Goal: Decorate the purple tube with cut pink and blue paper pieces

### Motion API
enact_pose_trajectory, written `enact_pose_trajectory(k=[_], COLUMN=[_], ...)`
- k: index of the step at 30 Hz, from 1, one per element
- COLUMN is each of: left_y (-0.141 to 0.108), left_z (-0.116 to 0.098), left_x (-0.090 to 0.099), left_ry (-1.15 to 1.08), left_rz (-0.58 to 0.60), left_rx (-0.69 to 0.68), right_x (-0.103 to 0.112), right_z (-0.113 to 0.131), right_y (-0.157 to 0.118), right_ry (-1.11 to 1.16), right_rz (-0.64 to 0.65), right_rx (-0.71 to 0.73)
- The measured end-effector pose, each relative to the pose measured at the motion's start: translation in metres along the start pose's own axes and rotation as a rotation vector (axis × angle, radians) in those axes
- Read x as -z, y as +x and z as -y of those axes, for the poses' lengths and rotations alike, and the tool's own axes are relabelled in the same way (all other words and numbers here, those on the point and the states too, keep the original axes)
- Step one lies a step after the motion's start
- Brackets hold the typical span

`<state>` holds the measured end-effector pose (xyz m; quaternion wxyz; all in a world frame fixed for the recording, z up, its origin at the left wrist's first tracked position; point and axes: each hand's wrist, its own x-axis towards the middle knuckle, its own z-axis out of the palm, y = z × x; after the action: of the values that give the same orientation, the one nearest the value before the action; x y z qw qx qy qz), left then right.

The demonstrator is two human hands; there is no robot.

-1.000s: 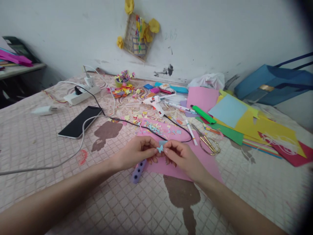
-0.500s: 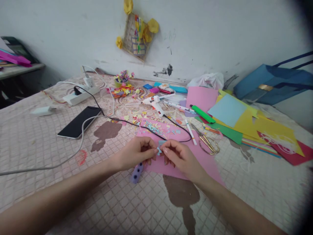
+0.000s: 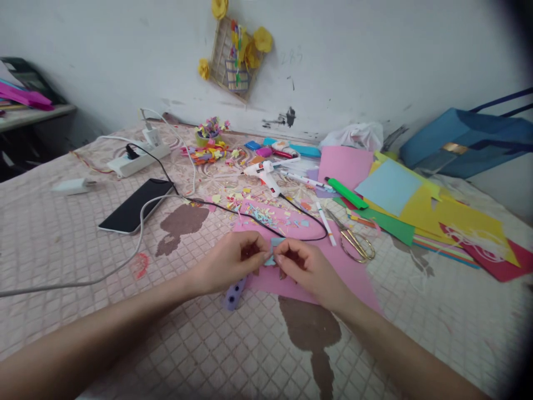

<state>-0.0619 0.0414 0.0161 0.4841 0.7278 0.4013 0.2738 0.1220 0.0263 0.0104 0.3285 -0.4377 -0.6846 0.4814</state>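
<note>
Between the fingertips of both hands is a small light blue paper piece [image 3: 270, 259]. My left hand [image 3: 237, 258] pinches it from the left, and my right hand [image 3: 302, 264] pinches it from the right. Both hands are above a pink sheet [image 3: 350, 278]. Just behind the fingers a blue paper strip [image 3: 277, 241] shows in part. A purple strip with dark round spots [image 3: 235, 294] lies below my left hand. Tiny coloured paper scraps [image 3: 262, 214] are scattered beyond the hands.
Gold-handled scissors [image 3: 356, 243] and a white pen [image 3: 326, 223] lie to the right. A glue gun [image 3: 266, 176] trails a black cable behind the hands. A phone [image 3: 135, 206] and power strip [image 3: 139, 160] are at left, coloured sheets [image 3: 470, 219] at right.
The light blue piece sits slightly lower and looks turned between the fingertips. Both hands stay close together, with only small finger movements. The camera view has shifted slightly.
</note>
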Motion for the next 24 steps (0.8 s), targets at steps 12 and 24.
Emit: enact_pose_trajectory(k=[12,24], left_y=[0.001,-0.005], left_z=[-0.001,-0.001], left_x=[0.013,0.002], left_ry=[0.197,0.412], left_rz=[0.054,0.105], left_rx=[-0.015,-0.028], right_x=[0.008,0.001], right_z=[-0.022,-0.033], right_y=[0.009,0.019], right_ry=[-0.596,-0.775], right_rz=[-0.064,-0.004], right_rx=[0.175,0.297])
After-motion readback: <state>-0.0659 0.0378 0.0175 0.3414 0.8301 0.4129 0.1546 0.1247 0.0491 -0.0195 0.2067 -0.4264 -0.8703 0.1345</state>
